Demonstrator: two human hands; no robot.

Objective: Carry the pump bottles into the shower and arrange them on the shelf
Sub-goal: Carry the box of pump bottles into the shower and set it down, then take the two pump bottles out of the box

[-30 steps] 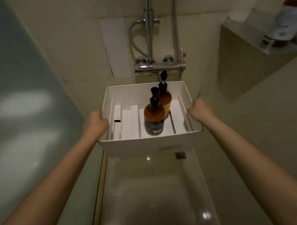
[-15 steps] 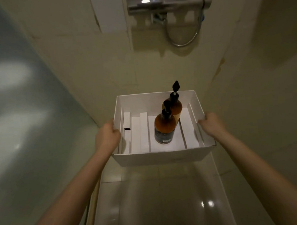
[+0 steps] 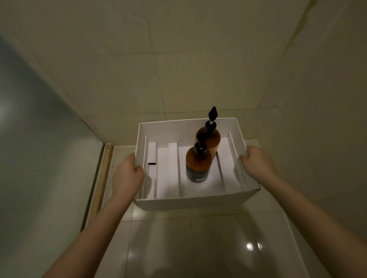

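— Both hands are on the open white cardboard box (image 3: 193, 201): the left hand (image 3: 127, 176) is closed over its left wall, the right hand (image 3: 257, 164) over its right wall. Why hold it like that?

— A grip on opposite sides looks meant to keep it level above the glossy tiled floor (image 3: 203, 246), so the bottles inside stay upright.

— How many bottles?

— Two amber pump bottles with black pumps. The nearer bottle (image 3: 198, 164) stands in the right half of the box; the farther bottle (image 3: 209, 139) is just behind it, touching or nearly so. White cardboard dividers (image 3: 173, 170) run front to back beside them.

— And the shelf?

— It isn't visible, so no bottle is placed yet.
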